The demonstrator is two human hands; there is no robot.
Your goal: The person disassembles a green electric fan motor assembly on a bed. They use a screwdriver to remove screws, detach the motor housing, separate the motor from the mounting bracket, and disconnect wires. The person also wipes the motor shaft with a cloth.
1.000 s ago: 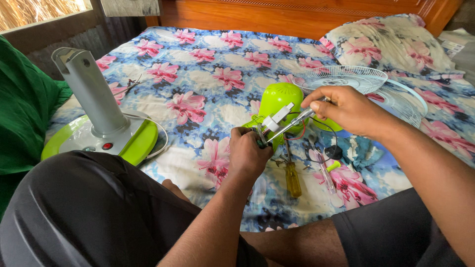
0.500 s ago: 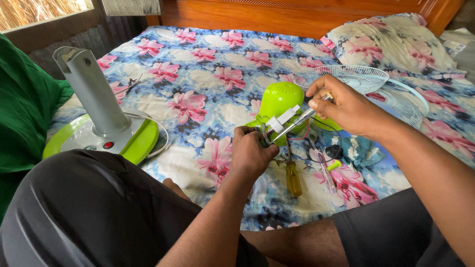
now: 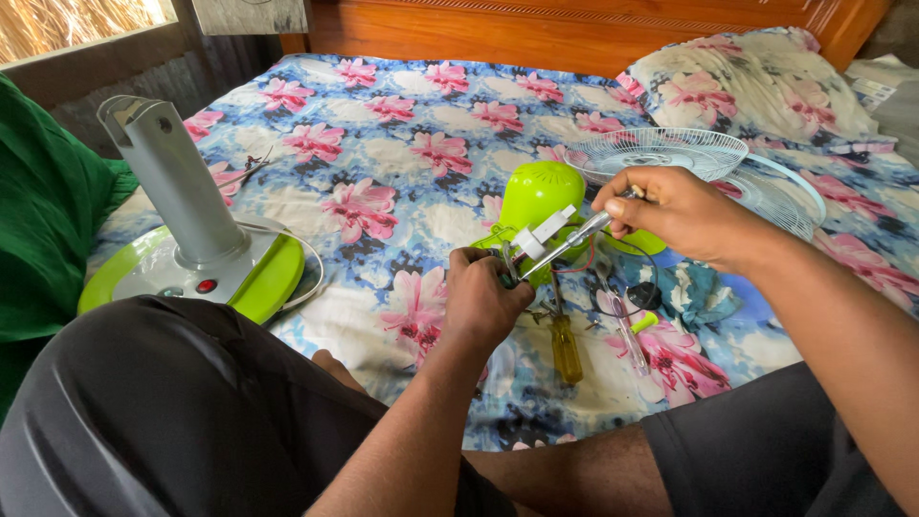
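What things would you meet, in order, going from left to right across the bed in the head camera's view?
Green cloth → fan base with grey post → left hand → yellow-handled screwdriver → right hand → white fan grille → flowered pillow.

Single view, taken from a camera worn on the head of a seated person. Looking down and forward across bent knees onto a bed (image 3: 402, 191) with a flowered sheet. Close to both hands: left hand (image 3: 481, 299) at centre frame, right hand (image 3: 675, 213) just right of centre. Wooden headboard (image 3: 574, 29) along the top edge, farthest away. Green cloth (image 3: 43, 220) at the left edge.
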